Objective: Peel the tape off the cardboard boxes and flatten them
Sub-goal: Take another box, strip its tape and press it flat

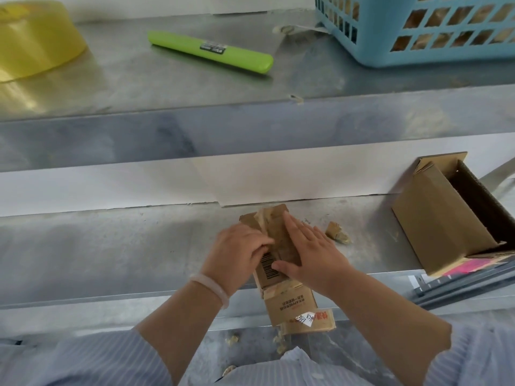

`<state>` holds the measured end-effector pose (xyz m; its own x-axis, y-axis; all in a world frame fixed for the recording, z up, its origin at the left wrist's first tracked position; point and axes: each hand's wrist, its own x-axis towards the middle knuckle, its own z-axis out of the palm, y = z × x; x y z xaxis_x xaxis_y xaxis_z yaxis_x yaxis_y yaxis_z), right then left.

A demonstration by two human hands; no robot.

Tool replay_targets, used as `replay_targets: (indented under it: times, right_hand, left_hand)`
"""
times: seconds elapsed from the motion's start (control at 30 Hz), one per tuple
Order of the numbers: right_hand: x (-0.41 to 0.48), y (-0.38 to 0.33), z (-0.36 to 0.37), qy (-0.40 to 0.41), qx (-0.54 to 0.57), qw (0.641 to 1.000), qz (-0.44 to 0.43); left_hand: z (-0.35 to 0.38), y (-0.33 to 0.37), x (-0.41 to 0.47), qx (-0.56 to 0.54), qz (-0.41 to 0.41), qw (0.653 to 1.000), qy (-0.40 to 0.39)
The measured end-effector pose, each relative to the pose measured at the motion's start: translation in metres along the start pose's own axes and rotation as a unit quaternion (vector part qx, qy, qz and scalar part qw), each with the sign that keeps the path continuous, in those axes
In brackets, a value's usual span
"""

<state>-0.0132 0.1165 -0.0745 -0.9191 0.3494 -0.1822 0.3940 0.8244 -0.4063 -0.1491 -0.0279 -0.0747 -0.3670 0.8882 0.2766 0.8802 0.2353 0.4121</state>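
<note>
A small brown cardboard box (288,298), pressed nearly flat, lies on the metal worktop (111,254) with its near end over the front edge. It carries a barcode label and a white handwritten sticker. My left hand (237,254) rests on its left side with fingers curled at a strip of brownish tape (267,221) by the barcode. My right hand (309,252) lies flat on the box with straight fingers, pressing it down. A second, open cardboard box (443,218) stands tilted at the right.
Tape scraps (337,232) lie right of the flattened box, more on the floor below. On the upper shelf sit a green cutter (211,52), a yellow tape roll (33,37) and a blue basket (423,29). A pink item (471,266) lies under the open box.
</note>
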Motion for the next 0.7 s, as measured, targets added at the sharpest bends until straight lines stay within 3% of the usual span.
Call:
replay_targets:
  times: [0.13,0.23,0.3,0.37,0.53,0.6,0.7]
  right_hand:
    - [-0.002,-0.004,-0.003,0.081,0.001,0.995,-0.052]
    - [0.002,-0.001,0.004,0.084,-0.034,0.989,-0.112]
    - [0.001,0.000,0.009,0.058,-0.022,0.993,-0.099]
    - [0.001,0.000,0.010,0.045,0.012,0.996,-0.080]
    - [0.001,-0.001,0.004,0.038,0.026,0.997,-0.063]
    - [-0.001,0.000,0.004,0.076,-0.007,0.995,-0.057]
    - [-0.004,-0.006,0.004,0.128,-0.026,0.991,-0.027]
  left_hand:
    - [0.008,-0.001,-0.007,0.073,0.037,0.996,-0.023]
    - [0.002,-0.007,-0.008,-0.031,0.044,0.998,-0.030]
    - [-0.004,-0.012,-0.009,-0.130,-0.024,0.991,0.017]
    - [-0.009,-0.019,-0.006,-0.155,-0.098,0.981,0.067]
    - [-0.005,-0.033,0.014,-0.187,-0.172,0.960,-0.114]
    - [-0.004,-0.039,0.016,-0.199,-0.175,0.956,-0.128]
    - [-0.004,-0.045,0.010,-0.193,-0.203,0.956,-0.088]
